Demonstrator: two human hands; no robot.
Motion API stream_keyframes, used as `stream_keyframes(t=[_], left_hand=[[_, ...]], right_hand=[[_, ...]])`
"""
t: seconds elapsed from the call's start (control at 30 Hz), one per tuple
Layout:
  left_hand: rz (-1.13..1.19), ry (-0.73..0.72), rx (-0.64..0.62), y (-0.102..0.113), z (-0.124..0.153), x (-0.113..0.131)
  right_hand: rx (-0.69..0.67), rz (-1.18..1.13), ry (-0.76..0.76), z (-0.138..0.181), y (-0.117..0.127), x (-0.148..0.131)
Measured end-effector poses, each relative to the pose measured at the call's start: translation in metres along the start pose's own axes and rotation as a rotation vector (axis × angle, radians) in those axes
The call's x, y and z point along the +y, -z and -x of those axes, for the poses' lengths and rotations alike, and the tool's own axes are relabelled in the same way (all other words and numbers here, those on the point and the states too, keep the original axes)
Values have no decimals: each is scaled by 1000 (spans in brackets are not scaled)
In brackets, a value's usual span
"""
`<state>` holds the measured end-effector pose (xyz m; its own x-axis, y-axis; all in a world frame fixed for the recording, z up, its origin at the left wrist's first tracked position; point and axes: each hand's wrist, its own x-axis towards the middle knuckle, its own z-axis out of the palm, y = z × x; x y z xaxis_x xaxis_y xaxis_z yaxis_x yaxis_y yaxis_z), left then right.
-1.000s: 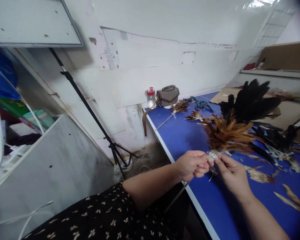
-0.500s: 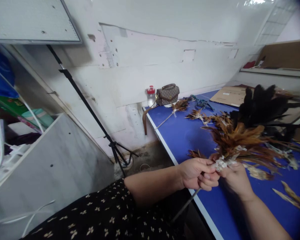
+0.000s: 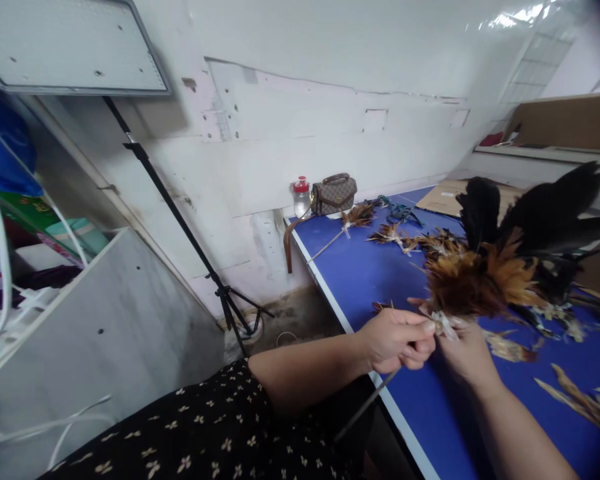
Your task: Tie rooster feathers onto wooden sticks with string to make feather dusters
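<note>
Over the near edge of the table, both my hands are closed on a feather duster with brown feathers [image 3: 460, 283] on a thin stick [image 3: 363, 407]. My left hand [image 3: 397, 341] pinches at the white binding [image 3: 445, 325] where the feathers meet the stick. From the other side, my right hand [image 3: 467, 360] grips this bound base, its fingers partly hidden. Large black feathers [image 3: 545, 207] fan out behind the brown ones and seem to belong to the same bundle. The stick slants down below my left hand, past the table edge.
On the blue table [image 3: 350, 267] lie another feather duster [image 3: 357, 217], loose feathers [image 3: 573, 397] and flat cardboard [image 3: 443, 198]. A handbag [image 3: 334, 195] and a red-lidded bottle [image 3: 301, 197] stand at the far corner. To the left are a light stand [image 3: 173, 213] and a grey panel [image 3: 115, 333].
The feather bundle has turned in my hands. Its brown feathers now point more upward and the black ones are spread wider. Both hands stay at the binding; the view has shifted slightly.
</note>
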<state>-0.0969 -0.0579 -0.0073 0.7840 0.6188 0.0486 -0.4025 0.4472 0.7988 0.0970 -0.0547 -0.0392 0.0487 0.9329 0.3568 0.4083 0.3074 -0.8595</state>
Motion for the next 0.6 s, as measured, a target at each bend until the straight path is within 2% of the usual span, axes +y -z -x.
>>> stream_keyframes(t=[0.07,0.13,0.2,0.27,0.33,0.4,0.5,0.6], left_hand=[[-116,-116,133,5,-7,5],[-314,-254,257,12,-14,12],[-605,-413,338,18,-20,19],[-915,-592,385,24,-24,22],[-1166,-734,378,28,-26,18],[-1360,-776,356,31,-26,7],[-1600,-722,375,36,-25,-15],[-1767,-691,393,42,-27,-32]], right_hand=[[102,76,46,-2,-2,-2],[295,200,131,-1,-4,-8],[505,335,307,1,-5,-19],[617,437,539,3,-6,-34],[586,513,724,6,-8,-54],[462,666,790,9,-11,-73],[288,999,686,8,-14,-86],[175,1033,583,3,-13,-74]])
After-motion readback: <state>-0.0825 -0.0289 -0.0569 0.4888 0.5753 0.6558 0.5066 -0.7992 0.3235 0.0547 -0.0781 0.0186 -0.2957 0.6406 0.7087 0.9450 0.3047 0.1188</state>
